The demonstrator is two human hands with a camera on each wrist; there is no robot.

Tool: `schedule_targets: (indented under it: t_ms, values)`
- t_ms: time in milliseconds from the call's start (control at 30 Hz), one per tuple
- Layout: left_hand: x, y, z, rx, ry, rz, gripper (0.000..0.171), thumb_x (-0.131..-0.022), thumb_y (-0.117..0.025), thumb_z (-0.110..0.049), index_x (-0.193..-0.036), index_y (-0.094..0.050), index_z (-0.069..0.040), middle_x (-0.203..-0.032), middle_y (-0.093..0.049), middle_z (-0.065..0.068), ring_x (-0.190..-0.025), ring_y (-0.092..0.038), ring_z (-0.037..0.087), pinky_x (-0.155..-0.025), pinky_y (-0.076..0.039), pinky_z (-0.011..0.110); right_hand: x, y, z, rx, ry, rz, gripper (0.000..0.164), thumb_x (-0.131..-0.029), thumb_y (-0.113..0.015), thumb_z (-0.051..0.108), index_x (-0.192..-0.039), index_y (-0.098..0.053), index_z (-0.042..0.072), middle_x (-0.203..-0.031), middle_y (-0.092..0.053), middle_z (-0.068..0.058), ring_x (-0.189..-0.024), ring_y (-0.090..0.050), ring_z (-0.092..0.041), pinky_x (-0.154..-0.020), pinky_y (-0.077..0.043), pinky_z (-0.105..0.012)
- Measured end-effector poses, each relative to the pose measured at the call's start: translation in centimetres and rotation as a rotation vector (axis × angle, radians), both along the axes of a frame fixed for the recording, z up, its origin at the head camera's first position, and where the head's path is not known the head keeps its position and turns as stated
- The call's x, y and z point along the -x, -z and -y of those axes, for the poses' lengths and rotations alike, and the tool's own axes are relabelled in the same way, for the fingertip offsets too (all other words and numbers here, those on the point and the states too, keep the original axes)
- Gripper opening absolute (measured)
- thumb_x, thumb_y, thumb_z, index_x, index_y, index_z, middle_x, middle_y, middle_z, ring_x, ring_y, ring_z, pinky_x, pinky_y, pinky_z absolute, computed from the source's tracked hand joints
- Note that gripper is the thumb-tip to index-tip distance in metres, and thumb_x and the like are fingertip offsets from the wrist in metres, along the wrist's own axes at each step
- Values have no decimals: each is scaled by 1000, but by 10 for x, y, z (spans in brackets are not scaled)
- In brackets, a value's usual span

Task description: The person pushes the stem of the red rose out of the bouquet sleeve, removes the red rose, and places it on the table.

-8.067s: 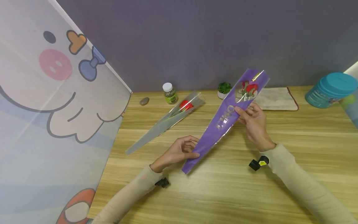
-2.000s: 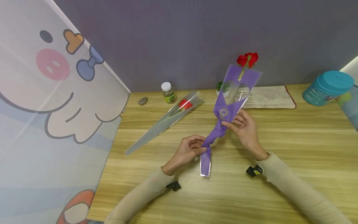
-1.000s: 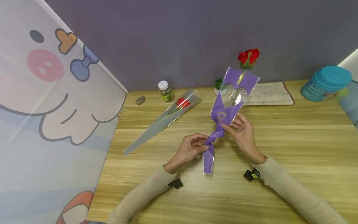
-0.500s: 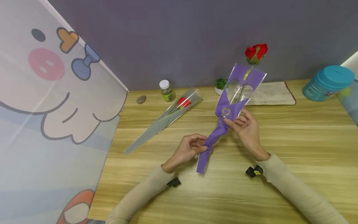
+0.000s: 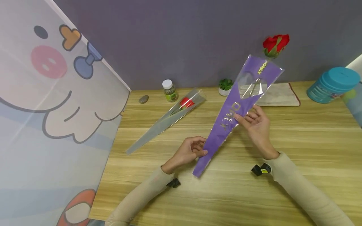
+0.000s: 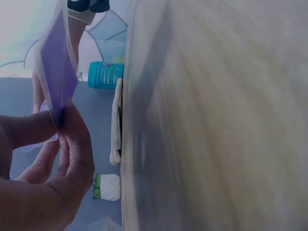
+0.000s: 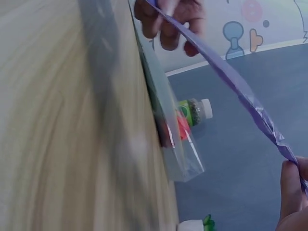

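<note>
A purple flower sleeve (image 5: 226,121) with a clear heart-shaped window and gold lettering is held slanting above the table. The head of a red rose (image 5: 275,45) stands out past its wide top end, and part of the stem shows through the window. Near the narrow bottom end, my left hand (image 5: 185,153) pinches the sleeve between thumb and fingers. My right hand (image 5: 257,130) grips its right edge below the window. In the left wrist view the sleeve (image 6: 58,72) appears nearly edge-on. Any stem lower down is hidden by the purple film.
Left of the hands, a second rose (image 5: 186,103) lies in a clear and grey sleeve (image 5: 161,127). Along the back stand a pebble (image 5: 143,99), a white-capped jar (image 5: 170,91), a small potted plant (image 5: 225,87), a folded cloth (image 5: 278,95) and a teal tub (image 5: 333,84).
Earlier the rose sat inside the sleeve's window; now its head is out beyond the top. The sleeve was twisted in its lower half and has straightened, moving slightly right and up.
</note>
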State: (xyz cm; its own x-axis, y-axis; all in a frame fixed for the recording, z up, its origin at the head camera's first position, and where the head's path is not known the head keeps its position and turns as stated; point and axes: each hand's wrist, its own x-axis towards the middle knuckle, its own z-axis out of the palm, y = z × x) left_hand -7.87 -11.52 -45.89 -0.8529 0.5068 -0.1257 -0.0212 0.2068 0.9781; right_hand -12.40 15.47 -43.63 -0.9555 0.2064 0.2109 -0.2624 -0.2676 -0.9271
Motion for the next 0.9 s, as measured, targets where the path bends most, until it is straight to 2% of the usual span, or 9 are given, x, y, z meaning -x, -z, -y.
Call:
schedule_targets:
  t_ms: [233, 533, 767, 900]
  values:
    - [4, 1, 4, 10, 29, 13, 37, -91, -74, 7, -127, -65, 5, -108, -69, 28, -81, -67, 4, -72, -57, 19, -3, -6, -1, -6, -8, -26, 54, -81, -70, -27, -128, -66, 0, -94, -82, 2, -81, -77, -8, -77, -62, -21]
    - [9, 1, 5, 38, 25, 10, 37, -90, -75, 5, -126, -66, 4, -105, -69, 22, -76, -64, 2, -69, -54, 17, -6, -7, 1, -33, -12, -81, 57, -81, -69, -28, -131, -64, -4, -99, -82, 2, -84, -77, -8, -79, -62, -22]
    - [14, -5, -3, 5, -39, 21, 35, -92, -76, -3, -125, -68, 1, -104, -68, 9, -79, -66, 4, -71, -55, 19, -7, -6, 3, -25, -20, -96, 57, -80, -69, -29, -131, -63, -5, -99, -82, 2, -85, -77, -8, -81, -61, -21]
    - [16, -9, -6, -23, -59, 55, 35, -91, -77, -5, -125, -68, 0, -107, -68, 6, -83, -68, 5, -73, -56, 19, -9, -4, 5, -30, -11, -81, 57, -79, -69, -29, -130, -64, -5, -98, -82, 3, -85, -77, -7, -82, -61, -21]
